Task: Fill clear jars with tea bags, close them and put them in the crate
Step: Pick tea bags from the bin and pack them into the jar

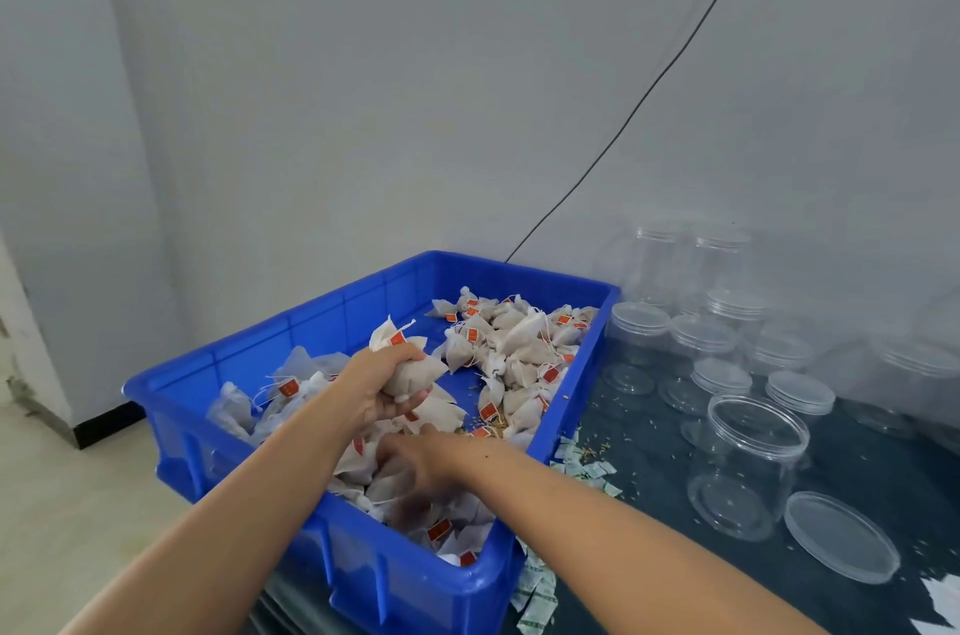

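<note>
A blue plastic crate (483, 577) on the table holds a heap of white tea bags (519, 348) with red tags. My left hand (382, 382) is raised inside the crate and grips a bunch of tea bags (415, 369). My right hand (415, 468) reaches down into the tea bags at the crate's near side, its fingers curled among them and blurred. An open clear jar (748, 468) stands on the dark table to the right of the crate. Its flat clear lid (841, 536) lies beside it.
Several more clear jars (701, 338) and lids stand behind the open one, against the grey wall. Small green-and-white sachets (537, 593) and crumbs lie on the table along the crate's right side. A black cable (639, 104) runs up the wall.
</note>
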